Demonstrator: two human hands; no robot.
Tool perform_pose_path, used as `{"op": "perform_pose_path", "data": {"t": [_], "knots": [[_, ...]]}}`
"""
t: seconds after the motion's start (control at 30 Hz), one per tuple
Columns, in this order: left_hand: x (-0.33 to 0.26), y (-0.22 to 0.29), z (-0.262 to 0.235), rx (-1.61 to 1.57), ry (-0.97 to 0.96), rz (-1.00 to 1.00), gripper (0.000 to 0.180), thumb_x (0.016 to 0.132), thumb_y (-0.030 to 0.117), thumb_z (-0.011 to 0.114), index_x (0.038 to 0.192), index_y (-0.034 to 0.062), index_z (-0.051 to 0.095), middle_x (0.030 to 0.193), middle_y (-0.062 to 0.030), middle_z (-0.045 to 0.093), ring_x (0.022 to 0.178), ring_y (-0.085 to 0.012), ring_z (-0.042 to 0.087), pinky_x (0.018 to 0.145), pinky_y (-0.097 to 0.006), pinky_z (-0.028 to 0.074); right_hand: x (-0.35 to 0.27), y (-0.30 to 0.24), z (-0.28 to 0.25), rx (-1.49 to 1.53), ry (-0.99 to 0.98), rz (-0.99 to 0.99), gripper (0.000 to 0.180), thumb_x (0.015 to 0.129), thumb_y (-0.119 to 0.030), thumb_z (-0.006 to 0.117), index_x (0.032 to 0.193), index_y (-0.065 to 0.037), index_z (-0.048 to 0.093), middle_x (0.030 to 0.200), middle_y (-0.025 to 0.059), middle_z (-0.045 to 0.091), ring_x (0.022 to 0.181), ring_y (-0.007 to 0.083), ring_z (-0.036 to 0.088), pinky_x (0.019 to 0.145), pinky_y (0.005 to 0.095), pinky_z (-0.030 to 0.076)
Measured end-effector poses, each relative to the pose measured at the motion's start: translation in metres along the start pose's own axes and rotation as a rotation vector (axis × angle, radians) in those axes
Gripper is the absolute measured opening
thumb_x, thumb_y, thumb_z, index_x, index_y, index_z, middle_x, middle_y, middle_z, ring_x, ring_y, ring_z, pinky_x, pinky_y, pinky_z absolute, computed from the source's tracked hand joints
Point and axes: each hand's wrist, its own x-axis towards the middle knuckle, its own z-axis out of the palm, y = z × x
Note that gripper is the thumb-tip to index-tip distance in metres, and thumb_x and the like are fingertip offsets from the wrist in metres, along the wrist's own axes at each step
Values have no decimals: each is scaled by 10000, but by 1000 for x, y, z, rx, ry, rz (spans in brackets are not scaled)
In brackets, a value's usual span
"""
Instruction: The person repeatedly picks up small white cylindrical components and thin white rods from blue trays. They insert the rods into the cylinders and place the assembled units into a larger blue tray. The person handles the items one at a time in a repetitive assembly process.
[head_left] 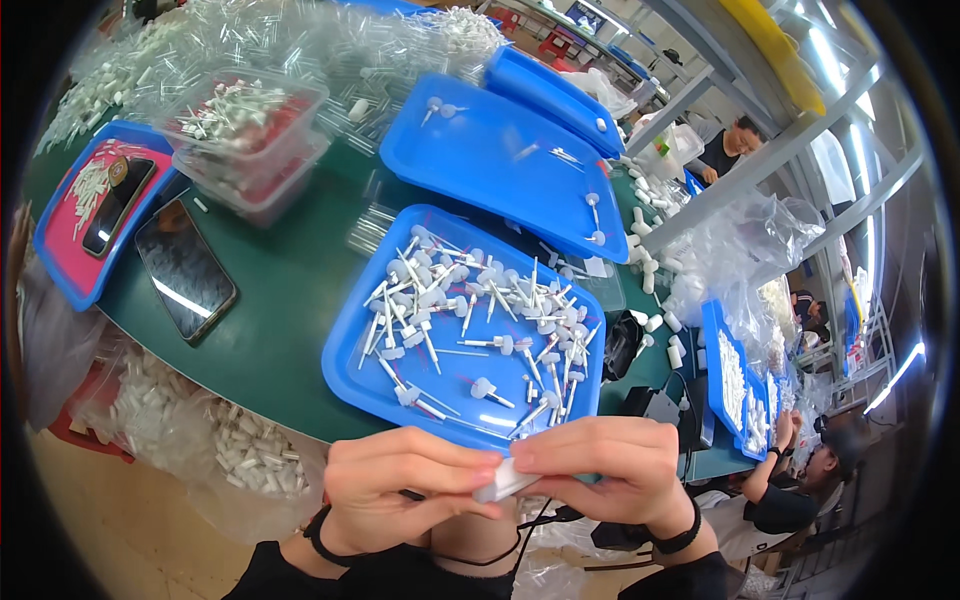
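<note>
In front of the near edge of the blue tray (345, 355), a small white plastic piece (508, 481) is pinched between my two hands. My left hand (400, 488) grips its left end, thumb and fingertips closed on it. From the other side, my right hand (612, 468) holds it with bent fingers and thumb; the fingers partly cover it. Just beyond, the tray holds many thin white stick-like parts with round, frosted plastic heads (483, 388), lying in a loose pile.
A second blue tray (470, 150) with a few parts lies behind. To the left are a phone (187, 268), a pink-bottomed tray (62, 255) with another phone, and stacked clear tubs (250, 180). Clear tubes (370, 60) heap at the back. Co-workers sit at the right.
</note>
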Motion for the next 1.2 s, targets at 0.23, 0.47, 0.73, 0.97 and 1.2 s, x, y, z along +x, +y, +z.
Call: {"op": "perform_pose_path", "data": {"t": [0.23,0.47,0.73,0.97,1.2], "knots": [[-13,-10,-20,-176,262,-175,264,663,-138,696,886,-35,599,1005,-182,574,927,-241,613,736,-310,560,117,69,-47,-21,-188,365,338,849,-305,603,1032,-21,613,943,94,639,846,149,594,762,292,474],[-26,-7,-24,-229,361,-194,317,685,-130,679,949,-33,534,1003,-198,565,894,-241,611,752,-320,553,201,235,-34,-833,-48,537,508,742,-473,624,1156,-182,580,1222,144,528,1153,311,471,995,545,271],[-11,-4,-22,-122,296,-225,321,702,-137,667,1003,-72,576,1004,-164,588,922,-211,592,820,-321,506,162,164,-79,-524,287,334,302,789,-367,626,945,-108,615,751,76,640,759,190,621,697,365,453],[-14,-1,7,-266,221,-221,245,715,-139,656,943,-60,610,991,-164,594,923,-204,596,808,-308,517,4,-18,-32,-56,169,339,250,752,-17,621,996,12,573,727,83,612,673,109,596,620,217,445],[-34,8,45,-285,96,-239,180,729,-143,641,886,-56,627,984,-163,605,905,-193,612,795,-290,533,-87,-13,20,414,518,261,273,766,74,575,1036,85,540,996,178,593,898,214,604,804,303,487]]}}
